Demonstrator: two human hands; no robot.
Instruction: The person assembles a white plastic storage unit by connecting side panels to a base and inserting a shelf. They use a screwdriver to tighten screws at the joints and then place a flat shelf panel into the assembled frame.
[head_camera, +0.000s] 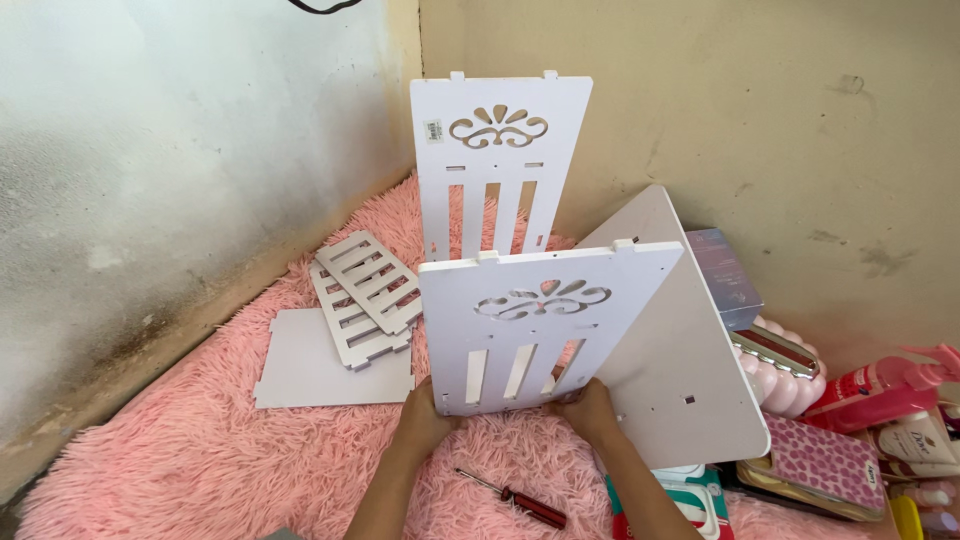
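Observation:
My left hand (424, 420) grips the lower left corner of a white carved panel (545, 325) with slots and a floral cut-out. At the panel's lower right edge, my right hand (590, 410) holds it upright on the pink shaggy rug (200, 470). A matching carved panel (500, 165) stands upright behind it near the wall corner. To the right a large white board (680, 370) with a rounded corner leans tilted, touching the held panel's right edge. A red-handled screwdriver (515, 499) lies on the rug just below my hands.
Two slatted white pieces (365, 295) lie stacked on a flat white board (315, 365) at left. At right sit a bluish box (725, 275), a pink mirror-like item (785, 370), a pink pump bottle (880, 385), a patterned pink case (825, 462) and other toiletries.

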